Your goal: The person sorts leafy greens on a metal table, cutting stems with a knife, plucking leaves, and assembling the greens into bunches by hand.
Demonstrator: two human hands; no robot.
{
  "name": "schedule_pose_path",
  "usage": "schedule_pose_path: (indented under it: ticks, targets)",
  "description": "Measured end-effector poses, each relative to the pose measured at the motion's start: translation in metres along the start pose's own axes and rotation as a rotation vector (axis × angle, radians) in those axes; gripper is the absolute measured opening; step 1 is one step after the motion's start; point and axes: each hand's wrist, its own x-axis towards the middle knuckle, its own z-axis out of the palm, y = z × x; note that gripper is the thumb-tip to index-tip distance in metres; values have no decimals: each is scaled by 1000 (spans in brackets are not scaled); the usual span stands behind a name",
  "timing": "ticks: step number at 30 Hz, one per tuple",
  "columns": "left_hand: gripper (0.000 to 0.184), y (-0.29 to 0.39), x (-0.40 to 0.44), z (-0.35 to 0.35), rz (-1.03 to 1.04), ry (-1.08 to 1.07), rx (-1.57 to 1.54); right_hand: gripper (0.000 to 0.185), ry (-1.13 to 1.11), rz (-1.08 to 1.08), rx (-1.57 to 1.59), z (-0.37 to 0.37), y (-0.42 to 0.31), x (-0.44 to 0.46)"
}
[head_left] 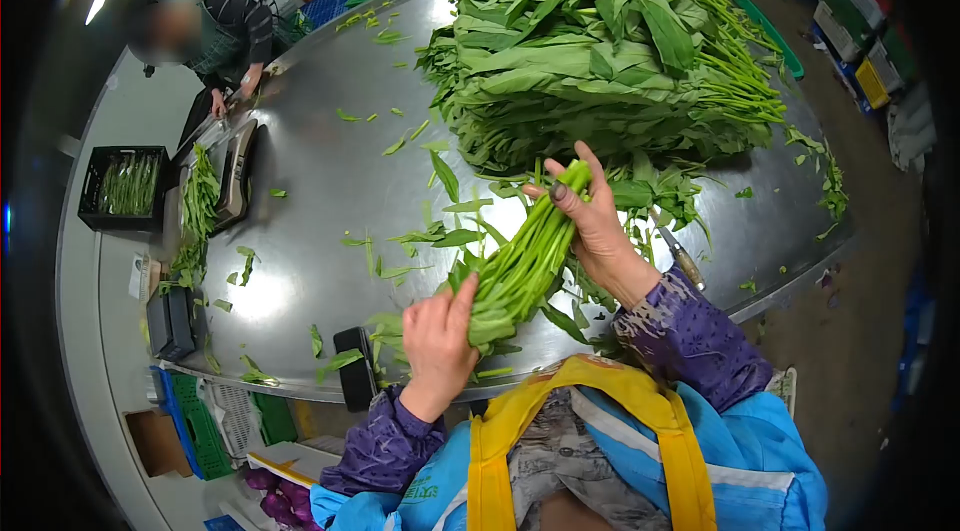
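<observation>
Bunch: A bunch of green stems [532, 256] was held in the air above the near side of the bench [310, 231], slanting, its stem ends up and to the right, its leafy end down and to the left.
Left hand: The left hand [438, 339] was closed around the leafy end.
Right hand: The right hand [597, 231] gripped the bunch near the stem ends, thumb across the front, some fingers stretched out.
Knife: A knife [687, 263] lay on the bench just beside the right wrist.
Phone: A dark, phone-like slab [354, 369] lay at the near edge, left of the left hand.
Heap: A large stack of leafy greens [600, 61] stood beyond the hands.
Far left: A co-worker [225, 39] leaned over the bench end, near a black crate [98, 193] containing greens.
</observation>
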Motion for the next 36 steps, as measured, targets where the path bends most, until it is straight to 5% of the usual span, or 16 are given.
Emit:
schedule_pose_path:
  ticks: [6,9,11,13,15,16,17,18,22,24,25,28,30,31,33,36]
  targets:
    - [81,6,2,-8,1,-161,-198,18,-69,-132,-54,16,-43,9]
    - [86,-10,-1,-18,-95,-147,-196,12,-233,-400,101,17,-132,7]
    - [88,-33,-22,-8,-248,-376,-134,14,-104,-529,123,11,-135,29]
    - [85,-40,-25,-11,-212,-551,-187,11,-225,-662,-1074,16,-114,45]
    - [70,-30,-18,-20,-66,-865,-617,10,-216,-767,-544,40,-123,29]
    - [70,-21,-14,-28,-79,-867,-634,9,-213,-831,-521,49,-130,31]
    - [67,-13,-6,-38,-204,-964,-1067,8,-203,-882,-493,54,-131,32]
    - [64,-9,1,-42,-320,-1019,-1493,9,-230,-977,-667,61,-125,27]
    - [78,-3,9,-20,-344,-805,-2094,19,-906,-1445,-1050,82,-59,-13]
    - [85,-1,3,-39,-763,-527,-1870,18,-1249,-1176,-924,91,-22,-57]
    - [80,-10,-9,-4,-725,-569,-2852,20,-1357,-1185,-970,82,6,-67]
    - [64,-32,-36,30,-948,-440,-2596,21,-1406,-752,-974,52,45,-85]
    - [52,-51,-70,67,-1254,-548,-2392,21,-1294,-189,-823,41,53,-95]
    - [52,-53,-86,80,-1268,-536,-2401,21,-1302,-174,-819,29,57,-98]
    - [54,-48,-101,91,-1081,-579,-2278,20,-1040,406,-769,6,61,-100]
    - [58,-44,-98,81,-1105,-520,-2266,18,-882,498,-792,2,62,-100]
